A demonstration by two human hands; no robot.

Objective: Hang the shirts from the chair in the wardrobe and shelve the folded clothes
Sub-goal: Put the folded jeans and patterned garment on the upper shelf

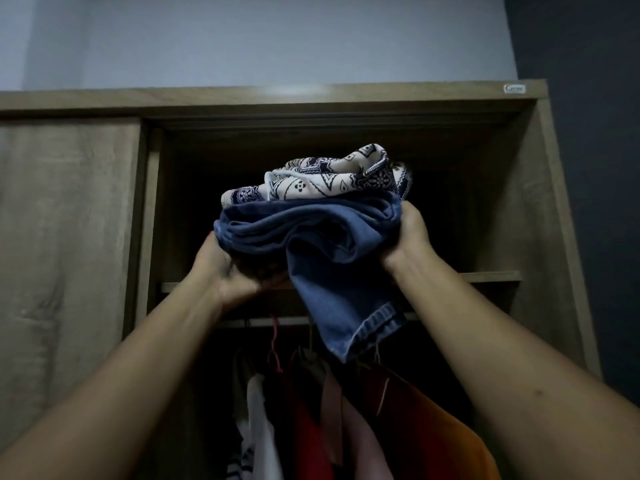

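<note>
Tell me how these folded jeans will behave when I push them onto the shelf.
Probably floppy: one leg of the jeans droops past the shelf and may catch. Likely bulky, since left hand and right hand both support them. The patterned cloth on top could slide off.

Dim, soft picture; wardrobe (pixel 540 209) interior black, faint glare above, edges bowed.

One wide-angle view from the person's head, set behind and below the grip, faces forward and tilts up into the wardrobe (pixel 540 202). It sits near. Both forearms run from the bottom corners to the left hand (pixel 221 271) and right hand (pixel 408 240), which hold clothes (pixel 311 233) at mid-frame. Above the grip is wall (pixel 277 39), and below it are hung shirts (pixel 415 427).
</note>
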